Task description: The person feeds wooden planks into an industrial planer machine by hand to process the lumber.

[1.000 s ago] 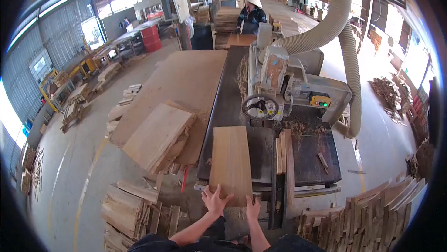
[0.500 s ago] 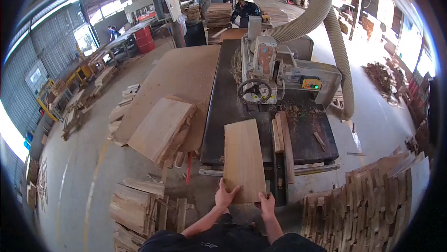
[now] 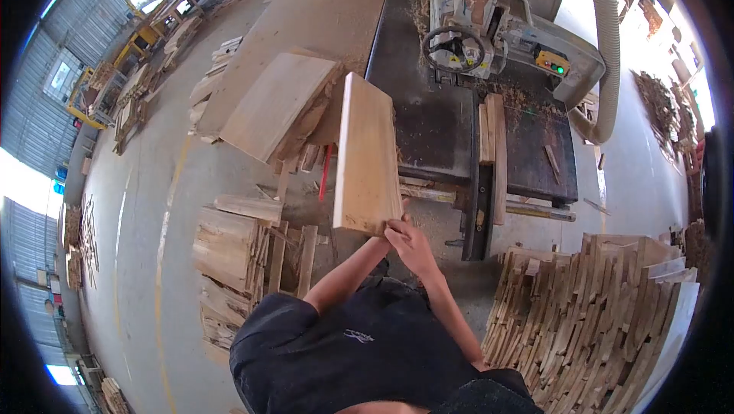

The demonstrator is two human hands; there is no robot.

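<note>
A wooden board (image 3: 368, 158) is raised in front of me, tilted up on its side, with its pale long edge facing left. My right hand (image 3: 411, 246) is closed on the board's near right corner. My left hand (image 3: 381, 245) reaches under the near end and grips the board from behind; most of its fingers are hidden by the board and the right hand. Just beyond lies the dark machine table (image 3: 428, 127), with a guide rail (image 3: 479, 219) and narrow wood strips (image 3: 495, 150) along it.
The woodworking machine (image 3: 489, 24) has a handwheel, a lit green button and a thick hose (image 3: 608, 55). Boards (image 3: 279, 100) lie stacked on a sheet-covered table at left. Wood piles stand near my left (image 3: 229, 242) and right (image 3: 589, 314).
The board has come off the machine table's front, moved left and turned up on its side. Both hands are now close together at its near right corner. My view has tilted down.
</note>
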